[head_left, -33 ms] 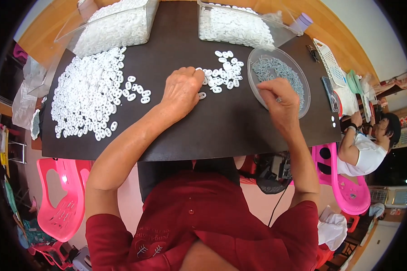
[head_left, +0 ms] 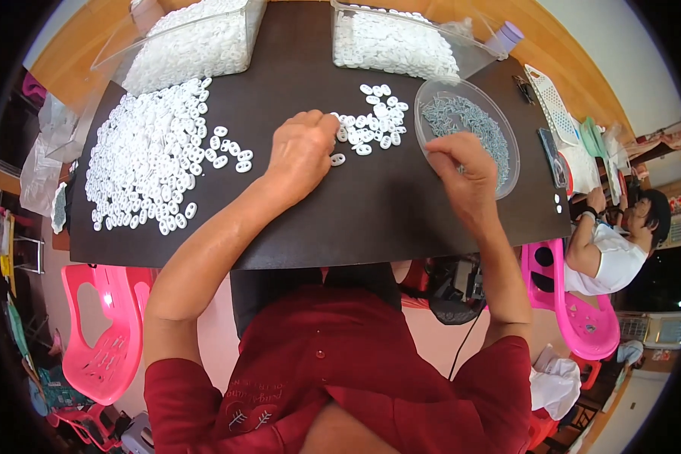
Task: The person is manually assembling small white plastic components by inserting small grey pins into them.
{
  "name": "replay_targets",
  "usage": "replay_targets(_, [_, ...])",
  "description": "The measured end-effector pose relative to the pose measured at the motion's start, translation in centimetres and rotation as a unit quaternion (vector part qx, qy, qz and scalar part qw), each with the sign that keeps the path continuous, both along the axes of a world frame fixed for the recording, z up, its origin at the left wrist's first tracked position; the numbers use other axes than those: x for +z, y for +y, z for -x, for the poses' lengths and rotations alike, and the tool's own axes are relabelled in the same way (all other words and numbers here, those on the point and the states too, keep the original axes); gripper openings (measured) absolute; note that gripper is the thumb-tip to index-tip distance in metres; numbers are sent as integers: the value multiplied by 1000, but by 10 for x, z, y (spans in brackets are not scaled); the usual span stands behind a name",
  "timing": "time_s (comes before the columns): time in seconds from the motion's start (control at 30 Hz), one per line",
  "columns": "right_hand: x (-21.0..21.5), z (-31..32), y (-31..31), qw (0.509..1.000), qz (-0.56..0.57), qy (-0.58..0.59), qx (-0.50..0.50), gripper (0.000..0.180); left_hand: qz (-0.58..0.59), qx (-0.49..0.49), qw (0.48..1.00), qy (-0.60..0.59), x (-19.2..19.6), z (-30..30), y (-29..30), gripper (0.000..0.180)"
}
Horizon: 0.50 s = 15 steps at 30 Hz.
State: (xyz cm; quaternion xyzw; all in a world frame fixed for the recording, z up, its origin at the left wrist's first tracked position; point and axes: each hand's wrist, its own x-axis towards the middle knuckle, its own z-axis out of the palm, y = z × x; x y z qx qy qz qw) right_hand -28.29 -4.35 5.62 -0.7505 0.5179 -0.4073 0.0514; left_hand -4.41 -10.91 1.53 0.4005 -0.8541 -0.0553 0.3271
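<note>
My left hand [head_left: 301, 155] is curled closed just over the tabletop, at the left edge of a small cluster of white oval plastic pieces with two holes [head_left: 377, 123]. Its fingertips are turned away, so what they hold cannot be made out. One loose white piece [head_left: 337, 160] lies beside that hand. My right hand [head_left: 465, 170] is over the near part of a round clear plastic tray [head_left: 513, 178] of small grey screws [head_left: 469, 117]. Its thumb and forefinger are pinched together near the tray's left rim; anything between them is too small to see.
A big heap of white pieces [head_left: 144, 155] spreads across the table's left side. Two clear bins [head_left: 251, 38] of white pieces stand at the back. A phone [head_left: 551, 157] and a white perforated rack [head_left: 550, 106] lie rightward. A co-worker [head_left: 609, 250] sits at far right.
Both hands have shifted very slightly leftward. The right hand's pinched fingers have moved a little toward the tray's left rim. The white pieces and the tray look the same.
</note>
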Motion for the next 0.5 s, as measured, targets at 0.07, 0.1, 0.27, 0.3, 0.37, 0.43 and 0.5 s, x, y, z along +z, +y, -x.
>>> replay_targets(0.07, [-3,-23,5,997,-40,-64,30,14,-30,5,995,98,7,-13,13,14])
replay_targets(0.1, [-6,-32,6,997,-41,-65,30,14,-137,12,979,154,12,-19,20,13])
replay_targets(0.27, [-13,-77,12,961,-166,-208,81,15,-472,-1,768,433,21,-32,52,10])
replay_targets(0.3, [-13,-85,12,950,-183,-231,100,14,-472,4,767,435,21,-35,58,10])
replay_targets(0.37, [-14,-99,12,942,-198,-245,117,16,-489,-3,719,494,19,-40,69,11])
replay_targets(0.43, [-14,-109,12,933,-204,-265,136,16,-486,-4,705,516,18,-43,77,12])
replay_targets(0.5, [-15,-114,12,931,-216,-260,137,16,-485,-17,691,535,15,-46,82,12])
